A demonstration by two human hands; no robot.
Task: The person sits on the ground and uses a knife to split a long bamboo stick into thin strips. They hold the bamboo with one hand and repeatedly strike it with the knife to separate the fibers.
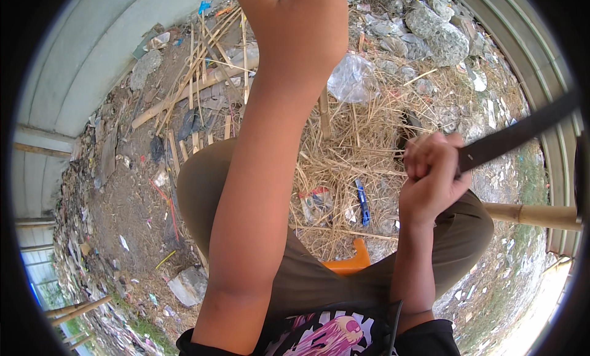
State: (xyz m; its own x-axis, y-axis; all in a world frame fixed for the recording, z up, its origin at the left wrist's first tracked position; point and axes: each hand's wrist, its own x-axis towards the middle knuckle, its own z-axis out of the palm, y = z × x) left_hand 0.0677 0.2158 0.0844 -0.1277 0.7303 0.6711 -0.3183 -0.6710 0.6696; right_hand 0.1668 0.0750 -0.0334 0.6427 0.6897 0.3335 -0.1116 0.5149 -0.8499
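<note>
Closest to the lens, the bare left arm stretches up to the top edge, where the left hand is cut off at the fingers, so I cannot tell whether it grasps anything. The right hand is clenched around a dark flat tool (a long blade, by its shape), which slants out to the upper right, above the right knee. Between the bent legs sits an orange object, and just beyond it a blue cutter-like tool lies among straw-like shavings.

Farther out, thin pale strips lie crisscrossed beside and over a thicker pale pole. Judging by the strips and shavings, a fair amount of splitting or trimming looks done; the pole appears whole, though whether it counts as work left is unclear. Any piece being worked now is out of sight. Past these lie clear plastic, grey rocks and a pale wall.
</note>
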